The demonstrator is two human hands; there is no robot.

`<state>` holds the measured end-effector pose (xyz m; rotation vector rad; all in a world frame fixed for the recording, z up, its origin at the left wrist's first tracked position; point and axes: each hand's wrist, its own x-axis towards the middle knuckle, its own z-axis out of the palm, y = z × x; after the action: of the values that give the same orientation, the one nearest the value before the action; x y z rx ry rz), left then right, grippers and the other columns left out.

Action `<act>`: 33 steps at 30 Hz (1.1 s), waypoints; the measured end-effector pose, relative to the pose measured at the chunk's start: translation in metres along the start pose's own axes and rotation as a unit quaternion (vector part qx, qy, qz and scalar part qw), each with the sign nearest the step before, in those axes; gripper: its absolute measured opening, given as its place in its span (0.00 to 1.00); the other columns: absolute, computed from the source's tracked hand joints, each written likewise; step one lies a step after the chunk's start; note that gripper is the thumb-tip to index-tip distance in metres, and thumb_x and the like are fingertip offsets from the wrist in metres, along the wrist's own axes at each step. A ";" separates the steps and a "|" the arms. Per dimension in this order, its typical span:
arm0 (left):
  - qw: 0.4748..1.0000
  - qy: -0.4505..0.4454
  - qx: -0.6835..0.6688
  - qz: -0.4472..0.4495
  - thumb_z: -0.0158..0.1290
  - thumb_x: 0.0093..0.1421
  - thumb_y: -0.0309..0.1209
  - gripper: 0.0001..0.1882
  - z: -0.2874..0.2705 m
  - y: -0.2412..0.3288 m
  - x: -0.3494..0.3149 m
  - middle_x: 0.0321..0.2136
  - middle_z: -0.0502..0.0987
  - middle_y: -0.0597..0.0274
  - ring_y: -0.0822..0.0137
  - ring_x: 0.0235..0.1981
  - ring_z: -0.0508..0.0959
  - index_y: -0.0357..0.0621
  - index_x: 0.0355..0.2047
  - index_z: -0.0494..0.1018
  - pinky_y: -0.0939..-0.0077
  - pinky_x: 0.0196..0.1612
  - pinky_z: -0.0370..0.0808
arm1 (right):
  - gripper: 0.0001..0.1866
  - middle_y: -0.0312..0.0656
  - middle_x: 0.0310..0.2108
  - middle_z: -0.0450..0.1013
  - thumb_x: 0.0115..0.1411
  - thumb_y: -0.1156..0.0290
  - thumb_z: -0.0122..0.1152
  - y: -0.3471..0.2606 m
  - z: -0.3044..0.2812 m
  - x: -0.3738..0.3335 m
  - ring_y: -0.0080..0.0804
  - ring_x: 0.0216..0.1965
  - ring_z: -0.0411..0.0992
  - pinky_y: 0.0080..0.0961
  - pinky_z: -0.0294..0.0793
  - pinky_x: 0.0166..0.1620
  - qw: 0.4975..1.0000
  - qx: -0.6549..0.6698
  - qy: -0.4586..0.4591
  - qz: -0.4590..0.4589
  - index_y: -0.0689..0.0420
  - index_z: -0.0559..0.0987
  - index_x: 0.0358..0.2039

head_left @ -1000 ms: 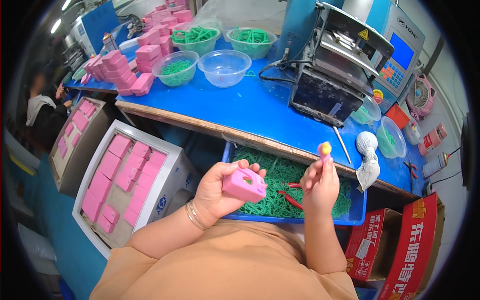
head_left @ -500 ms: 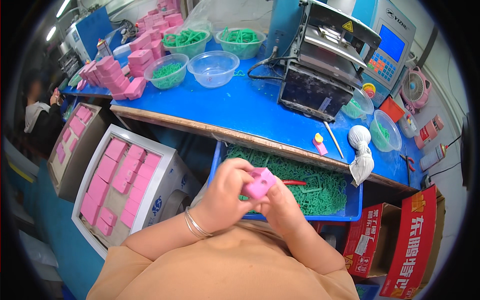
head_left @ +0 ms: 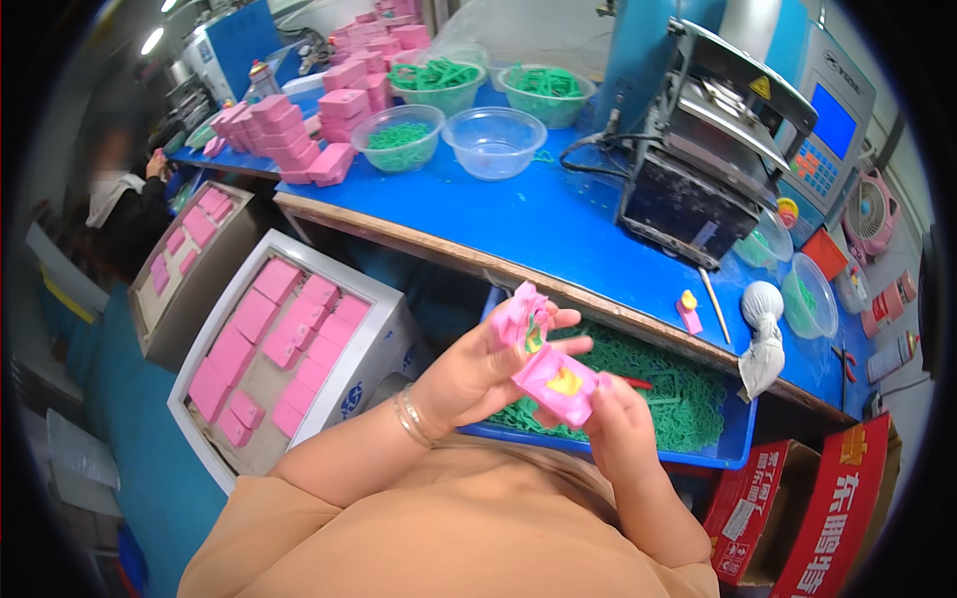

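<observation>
Above a blue bin [head_left: 736, 439] of green scraps, my hands hold a soft pink mould block [head_left: 536, 373] spread apart. Its lower part faces up with a yellow shape [head_left: 565, 382] on it. A crumpled pink upper part [head_left: 522, 313] rises beside the fingers of my left hand [head_left: 467, 373], with green and yellow showing in it. My left hand's thumb presses on the mould while some of its fingers stretch out behind. My right hand [head_left: 620, 427] pinches the lower part at its right end. Whether the two pink parts are joined cannot be made out.
On the blue bench [head_left: 439, 214] stand pink block stacks [head_left: 284, 140], plastic bowls [head_left: 493, 145], a press machine [head_left: 698, 159], a small pink block with a yellow top [head_left: 689, 314], a stick [head_left: 715, 304] and a white cloth pouch [head_left: 763, 334]. A white-framed tray [head_left: 384, 289] of pink blocks is left; red cartons [head_left: 832, 508] right.
The pink block was closed between both hands; now it is spread, showing yellow and green inside. My hands have moved apart, and the whole view has shifted so the bench appears further right.
</observation>
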<state>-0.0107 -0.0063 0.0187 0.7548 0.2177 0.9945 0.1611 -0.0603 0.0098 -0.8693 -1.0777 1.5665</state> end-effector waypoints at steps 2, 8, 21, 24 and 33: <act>0.999 0.026 -0.042 -0.005 0.53 0.52 0.52 0.29 0.000 0.006 0.004 0.45 0.69 0.54 0.55 0.48 0.69 0.45 0.46 0.64 0.49 0.53 0.64 | 0.15 0.48 0.32 0.73 0.62 0.68 0.42 0.005 0.004 -0.001 0.34 0.32 0.74 0.31 0.74 0.37 1.000 0.010 -0.016 0.001 0.67 0.71 0.38; 0.974 -0.021 -0.192 -0.115 0.33 0.53 0.67 0.38 -0.009 0.010 0.006 0.22 0.69 0.59 0.70 0.17 0.62 0.40 0.33 0.68 0.76 0.24 0.59 | 0.13 0.34 0.25 0.72 0.61 0.64 0.50 0.015 0.014 0.001 0.18 0.24 0.68 0.17 0.68 0.30 0.950 -0.105 -0.146 0.257 0.63 0.75 0.32; 0.995 0.084 -0.048 -0.020 0.30 0.61 0.38 0.15 -0.019 -0.004 -0.008 0.34 0.70 0.54 0.65 0.34 0.71 0.45 0.42 0.61 0.71 0.37 0.71 | 0.21 0.38 0.24 0.68 0.47 0.80 0.62 -0.022 0.021 0.032 0.25 0.18 0.63 0.19 0.63 0.22 0.851 -0.401 -0.087 -0.328 0.59 0.70 0.43; 0.992 0.096 -0.059 -0.055 0.30 0.62 0.40 0.17 -0.014 -0.007 -0.005 0.34 0.70 0.54 0.64 0.34 0.71 0.45 0.43 0.62 0.70 0.37 0.71 | 0.13 0.41 0.25 0.70 0.49 0.84 0.57 -0.019 0.014 0.029 0.31 0.20 0.68 0.22 0.67 0.25 0.847 -0.406 -0.092 -0.329 0.60 0.73 0.37; 0.981 0.050 -0.111 -0.152 0.27 0.61 0.50 0.29 -0.001 0.001 -0.001 0.25 0.72 0.52 0.65 0.18 0.69 0.36 0.39 0.66 0.73 0.23 0.68 | 0.03 0.43 0.27 0.71 0.62 0.75 0.46 -0.004 0.018 0.014 0.27 0.23 0.71 0.23 0.71 0.26 0.997 0.070 0.020 0.001 0.60 0.67 0.32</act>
<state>-0.0126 -0.0066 0.0183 0.4508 0.2945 0.7506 0.1427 -0.0506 0.0190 -0.8039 -0.9270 1.5988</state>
